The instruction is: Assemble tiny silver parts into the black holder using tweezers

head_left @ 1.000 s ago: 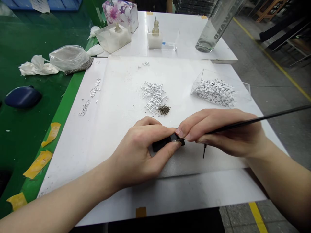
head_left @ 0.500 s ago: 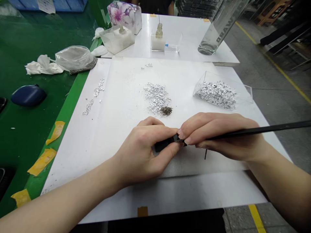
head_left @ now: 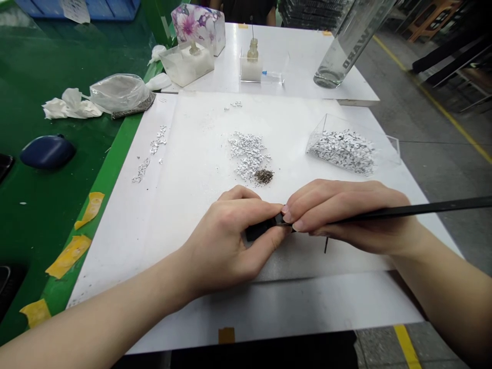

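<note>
My left hand (head_left: 226, 241) is closed on a small black block (head_left: 257, 231) and presses it to the white sheet (head_left: 184, 169). My right hand (head_left: 346, 212) pinches a long thin black tool (head_left: 423, 209) whose tip meets the block at my fingertips. Beyond my hands lies a loose pile of small silvery parts (head_left: 248, 151) with a little heap of dark grains (head_left: 263, 176) beside it. A short black pin (head_left: 326, 244) lies under my right hand.
A clear tray of silvery parts (head_left: 342, 148) sits at the right. Further back stand a tall glass bottle (head_left: 342, 46), two clear boxes with small bottles (head_left: 251, 64), and a flowered box (head_left: 198, 25). Left, on green table: plastic bag (head_left: 119, 92), blue object (head_left: 48, 152), yellow tape (head_left: 86, 210).
Both hands stay locked on the block and the tool. Only the view has shifted slightly.
</note>
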`<action>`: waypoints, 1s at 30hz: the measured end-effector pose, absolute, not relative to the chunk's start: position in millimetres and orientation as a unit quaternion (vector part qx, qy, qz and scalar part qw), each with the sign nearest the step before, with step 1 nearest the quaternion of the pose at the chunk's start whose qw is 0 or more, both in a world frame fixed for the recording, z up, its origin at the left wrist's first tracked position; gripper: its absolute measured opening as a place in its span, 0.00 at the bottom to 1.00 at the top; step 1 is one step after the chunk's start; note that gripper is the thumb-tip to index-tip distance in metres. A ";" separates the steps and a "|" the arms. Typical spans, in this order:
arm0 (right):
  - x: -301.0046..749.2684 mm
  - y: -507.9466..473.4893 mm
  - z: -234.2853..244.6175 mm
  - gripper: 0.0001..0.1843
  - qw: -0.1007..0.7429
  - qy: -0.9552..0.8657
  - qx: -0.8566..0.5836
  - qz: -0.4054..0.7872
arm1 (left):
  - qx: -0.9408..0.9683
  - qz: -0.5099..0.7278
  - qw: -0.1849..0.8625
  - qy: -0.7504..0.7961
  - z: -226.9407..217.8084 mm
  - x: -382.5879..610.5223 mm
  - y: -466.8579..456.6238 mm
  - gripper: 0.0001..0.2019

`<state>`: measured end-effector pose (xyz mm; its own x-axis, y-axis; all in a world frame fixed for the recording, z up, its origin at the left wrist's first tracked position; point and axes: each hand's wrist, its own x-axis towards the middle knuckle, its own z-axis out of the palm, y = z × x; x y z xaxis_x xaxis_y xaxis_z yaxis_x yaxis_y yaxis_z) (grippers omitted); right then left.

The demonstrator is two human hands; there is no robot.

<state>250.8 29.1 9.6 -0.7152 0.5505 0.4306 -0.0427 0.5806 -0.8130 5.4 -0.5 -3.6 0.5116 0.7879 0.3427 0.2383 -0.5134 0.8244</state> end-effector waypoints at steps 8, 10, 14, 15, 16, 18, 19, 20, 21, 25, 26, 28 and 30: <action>251.4 29.1 7.4 0.11 0.361 -0.787 -0.181 0.467 | 0.783 0.375 0.375 0.327 -3.9 4.5 -0.7 0.07; 252.2 29.4 7.2 0.10 0.365 -0.778 -0.192 0.473 | 0.783 0.370 0.377 0.329 -4.0 4.7 -0.5 0.07; 253.8 30.8 7.4 0.10 0.359 -0.780 -0.189 0.476 | 0.783 0.370 0.377 0.328 -3.9 4.9 -0.1 0.07; 254.1 31.2 7.5 0.10 0.358 -0.781 -0.188 0.476 | 0.783 0.371 0.377 0.328 -3.7 5.0 -0.1 0.07; 254.3 31.5 7.6 0.10 0.357 -0.783 -0.186 0.475 | 0.783 0.371 0.377 0.328 -3.6 5.1 0.0 0.07; 254.6 31.9 7.9 0.10 0.354 -0.786 -0.181 0.474 | 0.782 0.371 0.377 0.329 -3.3 5.3 0.0 0.07; 254.7 32.1 8.1 0.10 0.353 -0.786 -0.179 0.474 | 0.782 0.371 0.378 0.329 -3.3 5.4 0.0 0.07; 254.8 32.1 8.2 0.10 0.351 -0.787 -0.179 0.475 | 0.782 0.371 0.378 0.329 -3.2 5.4 0.0 0.07; 254.8 32.1 8.3 0.10 0.350 -0.787 -0.178 0.475 | 0.782 0.371 0.377 0.329 -3.3 5.3 0.0 0.07; 255.3 31.9 8.4 0.10 0.347 -0.790 -0.175 0.474 | 0.781 0.373 0.376 0.331 -3.8 4.8 0.1 0.07; 255.3 31.8 8.4 0.10 0.346 -0.791 -0.175 0.474 | 0.780 0.373 0.376 0.333 -4.0 4.6 0.0 0.08; 255.3 31.4 8.6 0.09 0.345 -0.793 -0.176 0.471 | 0.780 0.373 0.375 0.334 -4.1 4.6 -0.1 0.08; 254.9 31.0 9.0 0.09 0.347 -0.793 -0.180 0.466 | 0.781 0.373 0.374 0.334 -3.8 4.8 -0.2 0.07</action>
